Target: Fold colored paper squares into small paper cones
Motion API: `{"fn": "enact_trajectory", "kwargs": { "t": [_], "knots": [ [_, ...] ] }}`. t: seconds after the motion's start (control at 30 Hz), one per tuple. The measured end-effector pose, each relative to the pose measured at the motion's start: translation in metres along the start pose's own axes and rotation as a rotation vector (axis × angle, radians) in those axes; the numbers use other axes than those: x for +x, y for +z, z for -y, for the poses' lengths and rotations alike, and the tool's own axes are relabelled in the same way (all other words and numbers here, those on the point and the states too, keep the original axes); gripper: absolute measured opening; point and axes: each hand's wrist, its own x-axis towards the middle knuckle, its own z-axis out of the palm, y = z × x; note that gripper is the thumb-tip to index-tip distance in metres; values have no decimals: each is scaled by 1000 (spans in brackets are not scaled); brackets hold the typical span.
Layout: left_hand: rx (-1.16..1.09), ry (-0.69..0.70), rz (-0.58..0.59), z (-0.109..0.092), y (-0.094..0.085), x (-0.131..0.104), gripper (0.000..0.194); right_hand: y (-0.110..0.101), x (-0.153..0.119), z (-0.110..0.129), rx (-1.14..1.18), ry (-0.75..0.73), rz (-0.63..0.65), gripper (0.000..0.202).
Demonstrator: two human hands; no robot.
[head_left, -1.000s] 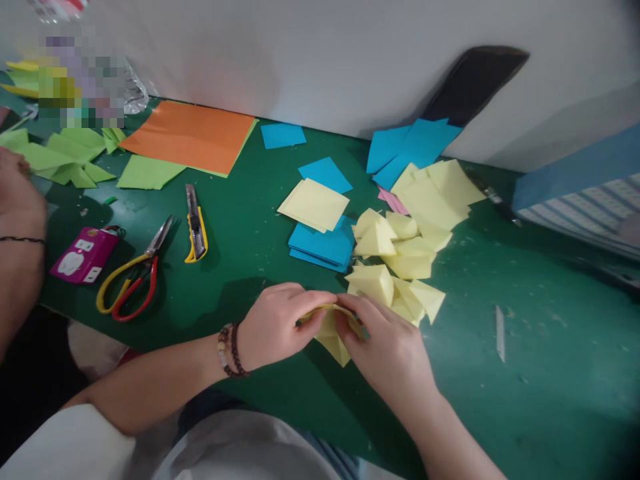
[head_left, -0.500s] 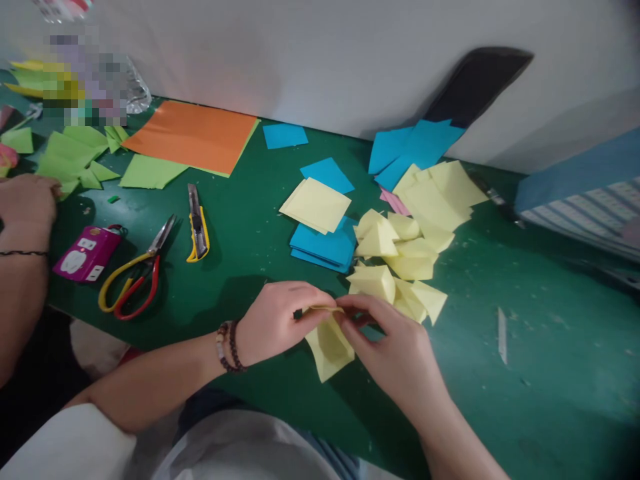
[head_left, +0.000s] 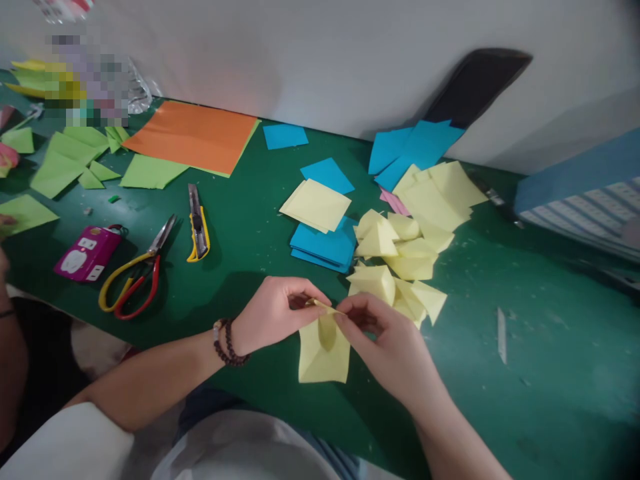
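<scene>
A scuffed green tabletop [head_left: 240, 193] meets a pale grey wall panel [head_left: 320, 60]. Near the table's front edge, the left hand [head_left: 270, 313], with dark beaded bracelets [head_left: 231, 343] at its wrist, and the right hand [head_left: 385, 347] both pinch the top of a creased, pale yellow paper sheet [head_left: 324, 363]. The sheet spreads below the fingertips; the fold between them is partly covered, so its exact shape is hard to tell. Just beyond the right hand lie folded, pale yellow paper pieces [head_left: 413, 257], beside a stack of blue paper squares [head_left: 325, 248]. Left of the stack, well apart, are a yellow-bodied box cutter [head_left: 199, 233], metal scissors with one red and one yellow handle [head_left: 151, 255], and a small purple box [head_left: 89, 253]. Behind these lies a flat orange paper sheet [head_left: 195, 137].
</scene>
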Motion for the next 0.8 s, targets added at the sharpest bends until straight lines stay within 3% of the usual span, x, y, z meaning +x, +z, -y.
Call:
{"fn": "enact_trajectory", "kwargs": {
  "t": [0.5,0.7,0.8],
  "knots": [
    [-132,-148,44,1,-2,5,12,-1,1,2,48,45,30,20],
    [-123,-119,28,3,-3,5,8,-1,1,3,25,22,60,14],
    [-146,-119,79,1,-2,4,17,-1,1,2,11,14,6,11]
  ]
}}
